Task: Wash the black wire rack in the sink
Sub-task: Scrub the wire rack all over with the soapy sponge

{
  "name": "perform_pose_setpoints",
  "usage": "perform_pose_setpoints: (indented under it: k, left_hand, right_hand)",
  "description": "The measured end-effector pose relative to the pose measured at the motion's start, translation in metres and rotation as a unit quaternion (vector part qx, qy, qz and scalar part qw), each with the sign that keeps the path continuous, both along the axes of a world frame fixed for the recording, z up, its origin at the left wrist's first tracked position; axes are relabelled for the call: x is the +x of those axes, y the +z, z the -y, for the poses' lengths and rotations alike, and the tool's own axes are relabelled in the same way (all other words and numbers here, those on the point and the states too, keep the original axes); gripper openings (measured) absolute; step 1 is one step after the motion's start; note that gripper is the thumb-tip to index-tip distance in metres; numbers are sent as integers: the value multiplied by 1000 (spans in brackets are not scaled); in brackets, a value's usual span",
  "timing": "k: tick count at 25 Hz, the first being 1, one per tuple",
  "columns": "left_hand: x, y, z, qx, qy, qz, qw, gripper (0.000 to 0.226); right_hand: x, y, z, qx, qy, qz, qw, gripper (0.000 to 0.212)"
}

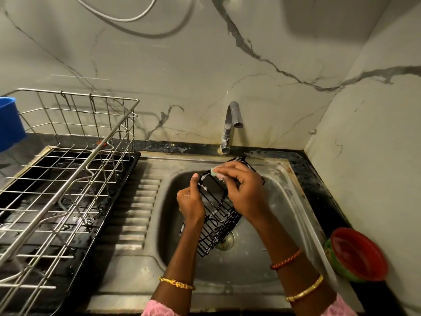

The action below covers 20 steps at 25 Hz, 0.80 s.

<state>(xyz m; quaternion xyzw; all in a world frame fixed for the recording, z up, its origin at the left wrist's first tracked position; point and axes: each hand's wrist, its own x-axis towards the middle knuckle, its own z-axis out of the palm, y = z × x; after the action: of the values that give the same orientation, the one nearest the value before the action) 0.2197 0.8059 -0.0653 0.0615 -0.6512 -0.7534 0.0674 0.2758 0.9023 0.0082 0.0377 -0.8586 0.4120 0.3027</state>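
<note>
The black wire rack (219,221) hangs tilted over the steel sink (284,201), soapy foam on its wires. My left hand (190,201) grips its left edge, thumb up along the frame. My right hand (243,188) holds a pale green sponge (216,173) and presses it against the rack's upper end. The rack's far corner reaches the sink rim below the tap (231,125). No water runs from the tap.
A large steel dish basket (68,169) on a black tray fills the left counter, with a blue tub (10,124) behind it. A red and green bowl (357,255) sits on the right counter edge. Marble walls close in behind and right.
</note>
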Motion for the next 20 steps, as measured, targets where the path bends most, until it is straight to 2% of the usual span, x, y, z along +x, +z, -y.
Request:
perform_pose_setpoints:
  k: [3, 8, 11, 14, 16, 18, 20]
  left_hand:
    - [0, -4, 3, 5, -13, -19, 1000, 46]
    - [0, -3, 6, 41, -28, -52, 997, 40]
    - [0, -8, 7, 31, -32, -45, 998, 41]
    - [0, -9, 10, 60, -19, -35, 997, 34]
    - [-2, -8, 9, 62, -14, -39, 997, 35]
    - [-4, -10, 7, 58, -2, -37, 998, 45]
    - [-6, -12, 7, 44, 0, -31, 999, 48]
  right_hand:
    - [-2, 2, -4, 27, 36, -13, 999, 26]
    - [-30, 13, -43, 4, -101, 80, 992, 22]
    - [-46, 9, -53, -43, -178, 141, 973, 21]
    - [-57, 3, -58, -83, -226, 180, 954, 22]
    - [-57, 0, -57, -106, -244, 167, 949, 21]
    - [-50, -3, -49, -119, -262, 116, 951, 18]
    - [-41, -8, -37, -87, -248, 62, 963, 18]
